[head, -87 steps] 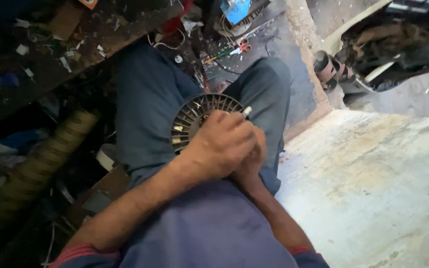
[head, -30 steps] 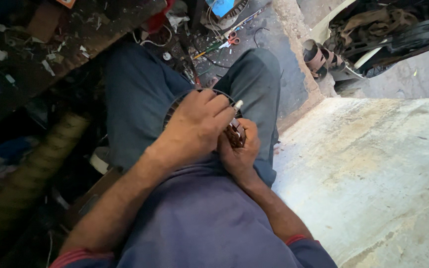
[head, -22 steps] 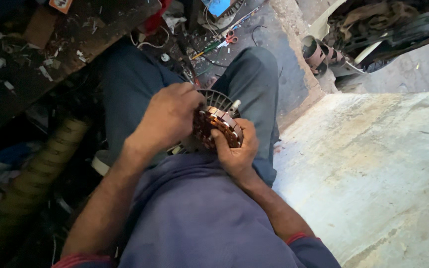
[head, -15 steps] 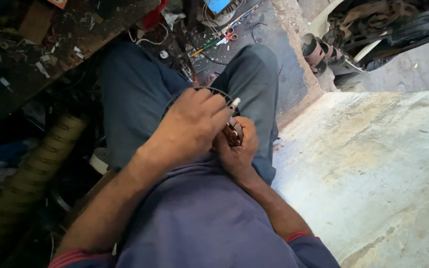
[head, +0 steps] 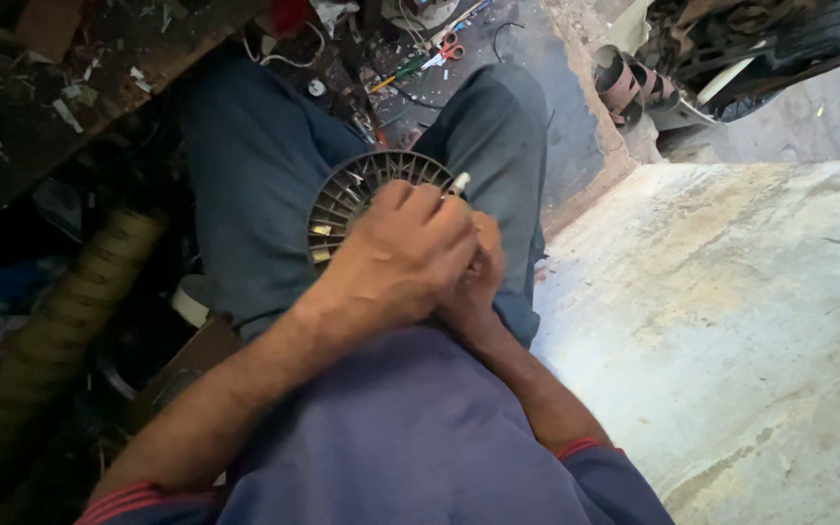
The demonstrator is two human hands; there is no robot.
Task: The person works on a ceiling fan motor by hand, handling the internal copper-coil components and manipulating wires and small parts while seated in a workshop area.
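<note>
Cluttered workshop floor; one slotted round stator (head: 347, 194) on lap, left hand (head: 405, 258) fingers curled over it, right hand (head: 478, 277) beneath, grip indeterminable.

A pale concrete slab (head: 731, 331) filled the right side. Red-handled scissors (head: 451, 46) and a green-handled screwdriver (head: 402, 74) lay on the dark floor (head: 527, 58) beyond the knees. A ribbed tan hose (head: 70, 311) ran down the left, beside a littered wooden board (head: 70, 87).

Cluttered repair workshop, tool-strewn floor (head: 527, 68)
</note>
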